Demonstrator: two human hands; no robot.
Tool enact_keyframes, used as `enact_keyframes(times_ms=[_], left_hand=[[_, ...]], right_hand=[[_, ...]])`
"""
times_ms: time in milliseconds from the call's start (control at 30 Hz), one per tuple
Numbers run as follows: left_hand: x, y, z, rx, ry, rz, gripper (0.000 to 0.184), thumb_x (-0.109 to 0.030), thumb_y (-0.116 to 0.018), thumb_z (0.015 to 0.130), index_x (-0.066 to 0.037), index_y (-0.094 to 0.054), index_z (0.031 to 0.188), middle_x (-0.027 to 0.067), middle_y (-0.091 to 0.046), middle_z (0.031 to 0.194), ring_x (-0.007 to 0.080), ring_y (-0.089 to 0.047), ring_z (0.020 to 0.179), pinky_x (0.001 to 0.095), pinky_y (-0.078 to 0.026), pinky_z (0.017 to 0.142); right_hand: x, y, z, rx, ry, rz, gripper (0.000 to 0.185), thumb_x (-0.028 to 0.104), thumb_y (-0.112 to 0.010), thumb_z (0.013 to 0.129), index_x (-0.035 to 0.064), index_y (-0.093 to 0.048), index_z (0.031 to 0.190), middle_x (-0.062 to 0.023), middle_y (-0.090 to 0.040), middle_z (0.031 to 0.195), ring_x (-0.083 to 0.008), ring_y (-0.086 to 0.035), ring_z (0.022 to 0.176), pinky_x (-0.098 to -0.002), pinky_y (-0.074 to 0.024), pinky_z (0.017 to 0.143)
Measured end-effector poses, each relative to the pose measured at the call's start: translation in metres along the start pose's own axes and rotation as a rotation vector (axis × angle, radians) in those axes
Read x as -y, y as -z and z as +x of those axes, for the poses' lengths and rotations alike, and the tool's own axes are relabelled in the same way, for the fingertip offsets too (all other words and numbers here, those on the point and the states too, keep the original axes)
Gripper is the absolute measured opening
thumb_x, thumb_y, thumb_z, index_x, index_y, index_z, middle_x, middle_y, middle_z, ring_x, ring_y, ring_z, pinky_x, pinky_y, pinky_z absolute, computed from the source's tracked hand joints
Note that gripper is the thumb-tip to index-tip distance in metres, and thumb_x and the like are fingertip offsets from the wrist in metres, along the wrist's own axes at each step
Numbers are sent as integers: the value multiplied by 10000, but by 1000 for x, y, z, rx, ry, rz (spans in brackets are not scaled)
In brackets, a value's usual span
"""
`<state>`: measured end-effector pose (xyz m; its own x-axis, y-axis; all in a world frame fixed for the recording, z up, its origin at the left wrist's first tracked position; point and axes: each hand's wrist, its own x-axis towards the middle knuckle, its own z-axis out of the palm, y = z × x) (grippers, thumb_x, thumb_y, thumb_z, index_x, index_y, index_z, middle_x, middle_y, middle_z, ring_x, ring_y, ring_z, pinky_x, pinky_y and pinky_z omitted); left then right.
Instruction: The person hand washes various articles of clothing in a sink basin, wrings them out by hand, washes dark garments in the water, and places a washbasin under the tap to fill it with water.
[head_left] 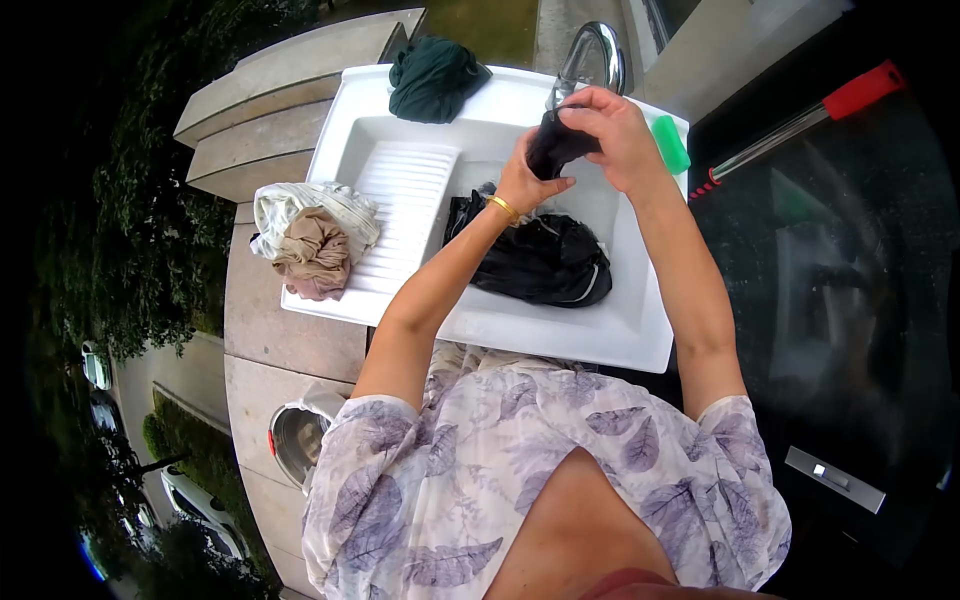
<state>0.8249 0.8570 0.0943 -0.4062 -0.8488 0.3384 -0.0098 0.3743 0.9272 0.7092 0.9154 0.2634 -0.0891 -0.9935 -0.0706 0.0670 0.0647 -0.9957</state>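
Left hand [522,177] and right hand [622,138] are gripping black cloth [556,148] in their fingers at a chrome faucet [612,62]; a black garment [545,262] is lying in a white washboard sink [575,342].

Sink [640,345] is plain white, so going clockwise from its middle: shiny silver faucet [613,58] at 1 o'clock, black cloth [553,150] between 1 and 2, bright green item [671,145] at 2, and way further out that way a proper red handle [862,93]. Black clothes [545,265] at 4, with a pale line along one edge. Shirt [440,460] at 6 is whitish with a purple-grey leaf print. White cloth [275,212] plus pinkish-tan cloth [313,250] around 9, super dark green bundle [430,82] at 11.
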Motion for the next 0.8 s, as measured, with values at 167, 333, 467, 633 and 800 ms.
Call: enact_keyframes(times_ms=[167,333,467,633,800], left_hand=[[-16,24,22,69,224,16,266,-180,-721,694,32,-644,835,58,-634,692,105,-574,643,276,-472,625],[-35,45,21,179,484,-389,334,49,-632,633,40,-592,964,85,-630,827,158,-602,708,274,-493,674],[-69,29,2,275,460,-774,377,126,-580,600,39,-552,966,93,-615,826,181,-616,737,287,-517,690],[-89,7,-23,506,452,-615,404,-47,-728,699,11,-524,1043,64,-588,924,141,-574,851,273,-478,792],[-89,13,-12,348,307,-38,400,-264,-750,730,14,-576,960,41,-601,831,110,-567,748,235,-476,675]], right_hand=[[5,28,-31,-158,210,261,67,61,-573,818,80,-578,882,-7,-594,776,-69,-529,601,-167,-322,436],[-96,92,-34,-494,-154,361,110,145,-584,828,79,-555,910,-28,-599,832,-142,-570,751,-313,-420,575],[-170,60,-41,-299,-694,538,642,424,-570,805,-9,-368,1234,-253,-425,1211,-406,-481,1071,-549,-432,860],[-160,19,-46,71,-505,1021,634,589,-417,808,70,-487,1165,-190,-500,1130,-404,-524,971,-558,-452,792],[-216,56,-19,369,-384,999,447,532,-443,853,137,-583,1008,-45,-611,903,-192,-597,747,-341,-481,590]])
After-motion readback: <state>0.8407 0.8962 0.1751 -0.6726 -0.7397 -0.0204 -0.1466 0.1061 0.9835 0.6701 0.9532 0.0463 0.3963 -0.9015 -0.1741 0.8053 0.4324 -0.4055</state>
